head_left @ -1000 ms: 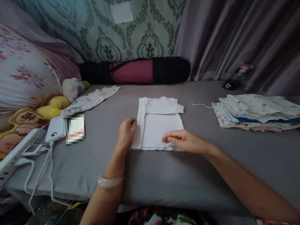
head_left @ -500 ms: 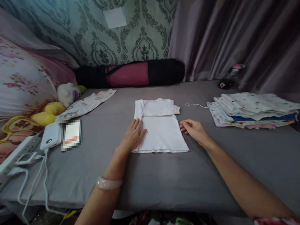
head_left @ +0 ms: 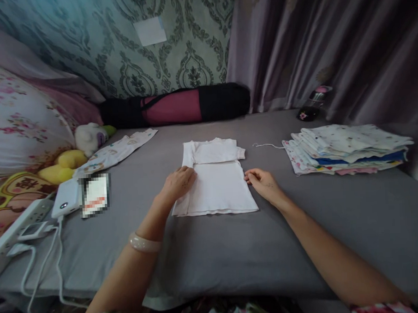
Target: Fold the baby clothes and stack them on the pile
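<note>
A small white long-sleeved shirt (head_left: pixel 219 188) lies flat on the grey sheet, its left side folded inward in a strip and one sleeve laid across the upper part toward the right. My left hand (head_left: pixel 180 181) rests palm down on that folded strip, fingers stretched over the cloth and lying close together. At the opposite edge, just below the sleeve cuff, my right hand (head_left: pixel 263 182) has thumb and fingers pinched on the shirt's side. The fingertips of the right hand partly cover the edge there.
Right of the shirt is a stack of folded printed clothes (head_left: pixel 350 145), with a white string (head_left: pixel 269 145) beside it. Patterned cloth (head_left: pixel 117 152), plush toys (head_left: pixel 90 137), a power bank (head_left: pixel 65 198) and a power strip (head_left: pixel 21 234) are at left. Behind lie a long bag (head_left: pixel 172 107) and bottle (head_left: pixel 312 103).
My right hand left the shirt's lower front, moved out to its right edge and pinched it. My left hand went from the left edge onto the folded strip. The view shifted slightly.
</note>
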Available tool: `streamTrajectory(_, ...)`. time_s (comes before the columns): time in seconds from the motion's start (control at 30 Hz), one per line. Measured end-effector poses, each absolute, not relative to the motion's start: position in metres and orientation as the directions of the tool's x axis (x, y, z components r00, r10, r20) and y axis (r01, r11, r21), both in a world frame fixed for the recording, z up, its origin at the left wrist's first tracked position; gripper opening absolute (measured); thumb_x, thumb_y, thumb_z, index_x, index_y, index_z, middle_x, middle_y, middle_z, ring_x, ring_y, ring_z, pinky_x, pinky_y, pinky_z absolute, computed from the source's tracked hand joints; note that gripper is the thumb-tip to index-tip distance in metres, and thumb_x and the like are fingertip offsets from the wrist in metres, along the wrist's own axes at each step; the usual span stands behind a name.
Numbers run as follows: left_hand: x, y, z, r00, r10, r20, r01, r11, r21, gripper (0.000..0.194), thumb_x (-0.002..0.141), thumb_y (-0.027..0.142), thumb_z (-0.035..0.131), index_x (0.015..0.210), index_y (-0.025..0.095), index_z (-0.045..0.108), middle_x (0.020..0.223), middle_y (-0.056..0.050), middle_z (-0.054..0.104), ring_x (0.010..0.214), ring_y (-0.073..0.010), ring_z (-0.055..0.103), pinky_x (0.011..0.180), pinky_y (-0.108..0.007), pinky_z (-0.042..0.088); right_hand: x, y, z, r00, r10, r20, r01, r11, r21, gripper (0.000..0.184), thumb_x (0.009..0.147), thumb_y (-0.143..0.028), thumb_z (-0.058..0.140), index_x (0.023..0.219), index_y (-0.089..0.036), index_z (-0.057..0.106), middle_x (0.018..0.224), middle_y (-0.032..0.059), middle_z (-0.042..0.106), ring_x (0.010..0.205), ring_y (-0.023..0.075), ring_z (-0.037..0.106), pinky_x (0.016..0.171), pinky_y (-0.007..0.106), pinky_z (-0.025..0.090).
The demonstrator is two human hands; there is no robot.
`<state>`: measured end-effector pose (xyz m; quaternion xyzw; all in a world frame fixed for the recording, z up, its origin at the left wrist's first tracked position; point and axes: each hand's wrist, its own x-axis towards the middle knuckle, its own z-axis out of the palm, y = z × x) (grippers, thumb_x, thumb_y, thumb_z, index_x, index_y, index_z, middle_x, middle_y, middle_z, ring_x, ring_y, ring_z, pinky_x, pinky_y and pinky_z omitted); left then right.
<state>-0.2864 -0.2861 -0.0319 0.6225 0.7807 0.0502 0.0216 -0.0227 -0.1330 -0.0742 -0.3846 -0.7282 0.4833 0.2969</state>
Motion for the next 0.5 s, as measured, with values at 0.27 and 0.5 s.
streamTrajectory(0.27,-0.299,-0.270,-0.037,-0.254,0.961,0.108,0.965,0.243,0.099,0.029,0.096,0.026,0.034,0.101,0.022,0.063,0.101,-0.009,0.065,0.093,-0.0225,0.062,0.078,-0.030,0.046,-0.021,-0.134,-0.079,-0.546,0.830,0.114,0.401,0.378,-0.835,0.020,0.085,-0.023,0.047,0.095,-0.019,0.064,0.086,0.0061,0.072,0.078,0.0181,0.068,0.076,0.032,0.051)
streamTrajectory(0.5,-0.328,-0.262,-0.049,-0.296,0.947,0.128,0.914,0.242,0.326,0.025,0.085,0.021,0.047,0.103,0.022,0.064,0.098,-0.006,0.067,0.083,-0.0170,0.062,0.076,-0.026,0.047,-0.021,-0.138,-0.073,-0.554,0.821,0.138,0.433,0.425,-0.795,0.022,0.084,-0.025,0.046,0.095,-0.019,0.065,0.087,0.0064,0.072,0.076,0.0186,0.066,0.071,0.030,0.048)
